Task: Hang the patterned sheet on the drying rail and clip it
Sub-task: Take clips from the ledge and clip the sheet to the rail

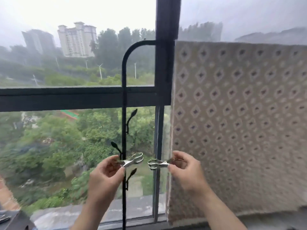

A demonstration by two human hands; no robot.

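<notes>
The patterned sheet [239, 123], beige with rows of dark diamonds, hangs over the top of the black drying rail [123, 97] at the right and drapes down to the sill. My left hand [106, 173] pinches a metal clip [132, 161] by its handles, jaws pointing right. My right hand [184, 170] pinches a second metal clip [157, 163], jaws pointing left. Both clips are held in front of the window, left of the sheet's edge and apart from it.
A dark window frame [79, 98] crosses the view, with its upright post [166, 63] beside the sheet. The rail's vertical bar carries small leaf-shaped hooks [132, 116]. A grey ledge [69, 216] runs below the glass. Trees and towers lie outside.
</notes>
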